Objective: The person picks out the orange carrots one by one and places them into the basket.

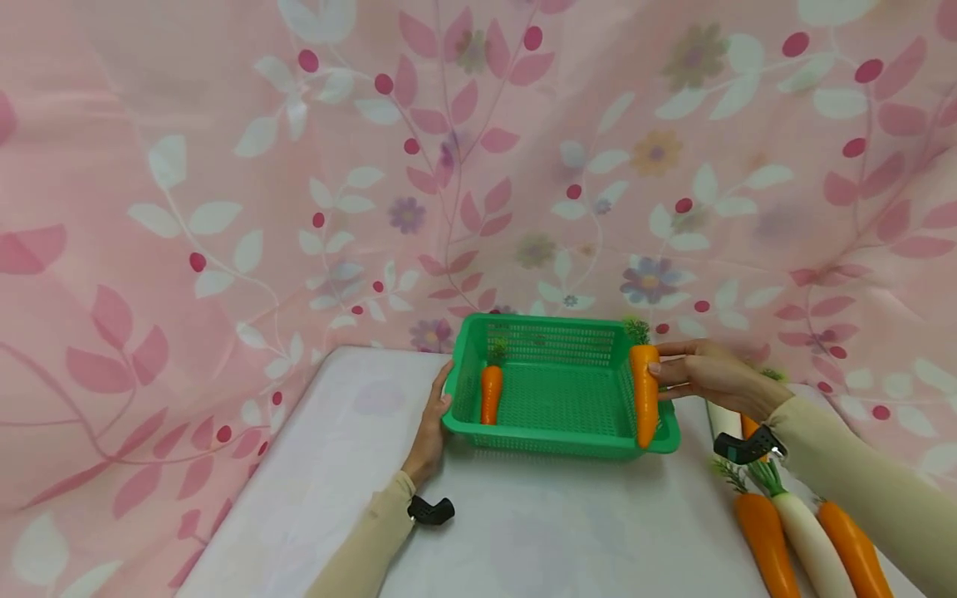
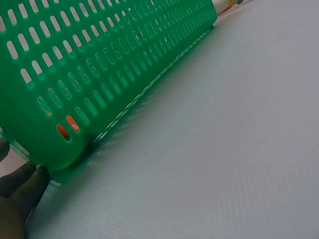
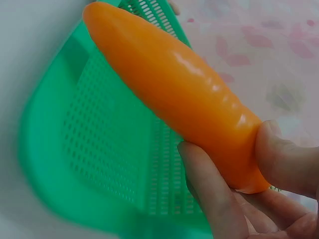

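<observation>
My right hand (image 1: 699,378) pinches an orange carrot (image 1: 645,390) near its leafy top between thumb and fingers. The carrot hangs tip down over the right end of a green plastic basket (image 1: 561,443); in the right wrist view the carrot (image 3: 179,94) crosses in front of the basket (image 3: 35,144). Against the basket's left end rests my left hand (image 1: 428,436), its fingers lying along the outside wall. In the left wrist view those fingers (image 2: 27,186) touch the basket's lower corner. Another carrot (image 1: 490,394) lies inside the basket at the left.
On the table's right lie a carrot (image 1: 766,540), a white radish (image 1: 811,540) and another carrot (image 1: 855,544). Behind the right wrist, a white vegetable (image 1: 723,422) and more orange are partly hidden. A pink floral cloth (image 1: 478,208) hangs behind the white-covered table (image 1: 523,531).
</observation>
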`<state>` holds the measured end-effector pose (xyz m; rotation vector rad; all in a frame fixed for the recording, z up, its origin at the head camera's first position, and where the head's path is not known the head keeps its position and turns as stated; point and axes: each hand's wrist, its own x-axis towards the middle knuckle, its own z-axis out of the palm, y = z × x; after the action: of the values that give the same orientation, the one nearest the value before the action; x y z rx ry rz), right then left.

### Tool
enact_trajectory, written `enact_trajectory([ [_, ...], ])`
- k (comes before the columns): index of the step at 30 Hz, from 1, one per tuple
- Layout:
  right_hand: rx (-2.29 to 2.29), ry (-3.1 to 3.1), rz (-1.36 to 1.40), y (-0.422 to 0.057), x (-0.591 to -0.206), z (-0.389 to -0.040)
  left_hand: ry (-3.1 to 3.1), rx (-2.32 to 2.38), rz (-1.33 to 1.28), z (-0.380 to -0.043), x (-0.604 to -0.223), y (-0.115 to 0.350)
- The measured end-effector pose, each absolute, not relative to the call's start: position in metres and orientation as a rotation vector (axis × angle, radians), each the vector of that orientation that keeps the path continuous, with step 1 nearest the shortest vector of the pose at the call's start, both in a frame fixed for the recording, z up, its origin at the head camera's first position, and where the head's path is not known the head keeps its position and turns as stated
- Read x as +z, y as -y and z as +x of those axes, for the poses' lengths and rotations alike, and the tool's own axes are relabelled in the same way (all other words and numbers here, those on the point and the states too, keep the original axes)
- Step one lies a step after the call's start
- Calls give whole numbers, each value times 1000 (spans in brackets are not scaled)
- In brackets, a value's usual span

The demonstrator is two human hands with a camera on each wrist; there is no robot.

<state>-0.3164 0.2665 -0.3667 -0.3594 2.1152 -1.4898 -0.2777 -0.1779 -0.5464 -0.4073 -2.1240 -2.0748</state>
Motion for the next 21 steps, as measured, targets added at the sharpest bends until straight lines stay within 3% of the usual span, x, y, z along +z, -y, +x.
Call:
enact_trajectory([
  [21, -1565, -2017, -293, -173, -399, -361, 2133, -2082, -395, -278, -546, 178],
])
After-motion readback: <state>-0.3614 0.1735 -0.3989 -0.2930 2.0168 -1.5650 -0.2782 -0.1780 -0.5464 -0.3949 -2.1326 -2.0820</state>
